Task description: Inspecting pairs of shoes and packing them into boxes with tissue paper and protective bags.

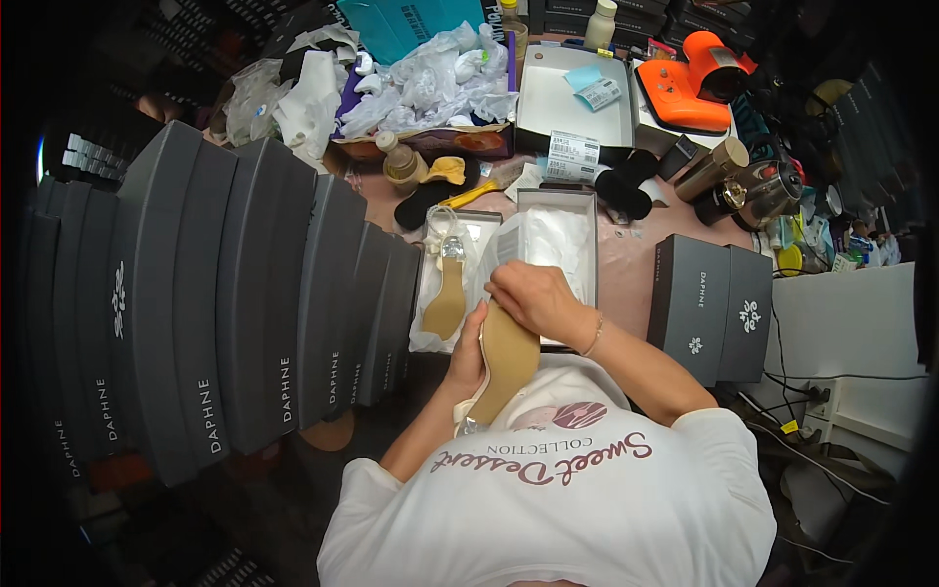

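Observation:
A sandal (511, 360) with a tan sole is held close to my chest, sole up, its clear heel end toward me. My left hand (469, 364) grips it along its left edge. At the toe end, my right hand (538, 298) is closed in a pinch; what its fingertips hold is hidden. Beside those fingertips is a pale translucent sheet (499, 249). The matching sandal (446, 298) lies sole up on white wrapping in the left part of an open shoebox (591, 235). White tissue paper (558, 249) fills the right part.
Dark grey shoeboxes (264, 284) stand in a tall row at left; more boxes (699, 303) stand at right. Behind are a purple box of crumpled plastic (430, 83), a white tray (572, 98), an orange device (694, 88), bottles (399, 161) and a yellow-handled tool (471, 194).

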Tool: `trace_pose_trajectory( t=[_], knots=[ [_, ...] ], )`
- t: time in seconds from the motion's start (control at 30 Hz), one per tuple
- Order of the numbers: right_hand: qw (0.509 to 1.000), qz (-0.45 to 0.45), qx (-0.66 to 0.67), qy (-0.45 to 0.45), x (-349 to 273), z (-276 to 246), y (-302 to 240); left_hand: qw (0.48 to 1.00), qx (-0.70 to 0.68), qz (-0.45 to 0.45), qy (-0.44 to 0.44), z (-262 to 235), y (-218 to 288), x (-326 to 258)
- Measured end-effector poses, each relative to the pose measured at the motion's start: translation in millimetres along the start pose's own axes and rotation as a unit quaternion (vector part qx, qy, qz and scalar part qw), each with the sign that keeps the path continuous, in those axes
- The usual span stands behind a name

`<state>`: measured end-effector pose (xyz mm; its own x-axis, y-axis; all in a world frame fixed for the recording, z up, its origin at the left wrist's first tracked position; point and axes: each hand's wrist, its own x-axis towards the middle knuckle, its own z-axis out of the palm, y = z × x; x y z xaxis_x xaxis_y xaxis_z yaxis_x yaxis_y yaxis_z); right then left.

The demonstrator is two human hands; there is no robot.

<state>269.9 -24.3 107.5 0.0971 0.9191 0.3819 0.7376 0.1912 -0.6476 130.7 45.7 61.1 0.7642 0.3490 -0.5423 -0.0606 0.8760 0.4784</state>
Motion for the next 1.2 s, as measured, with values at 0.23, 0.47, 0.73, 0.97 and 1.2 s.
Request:
trace_pose_trajectory(
  t=[0.23,0.47,0.73,0.97,1.2],
  knots=[
    [0.999,-0.013,-0.034,0.021,19,6,22,0.998,-0.053,-0.015,-0.041,-9,9,4],
    [0.999,-0.029,0.006,0.042,-15,-2,16,0.994,-0.081,-0.015,-0.066,-31,-2,15],
    [0.997,-0.045,0.003,0.063,-24,-10,28,1.000,-0.014,-0.004,-0.015,-12,5,23],
    [0.986,0.096,0.086,0.104,-3,6,67,0.999,-0.002,-0.013,-0.037,10,10,18],
    [0.547,0.368,0.745,0.098,36,16,100,0.996,-0.079,0.025,-0.014,-21,25,29]
  ],
)
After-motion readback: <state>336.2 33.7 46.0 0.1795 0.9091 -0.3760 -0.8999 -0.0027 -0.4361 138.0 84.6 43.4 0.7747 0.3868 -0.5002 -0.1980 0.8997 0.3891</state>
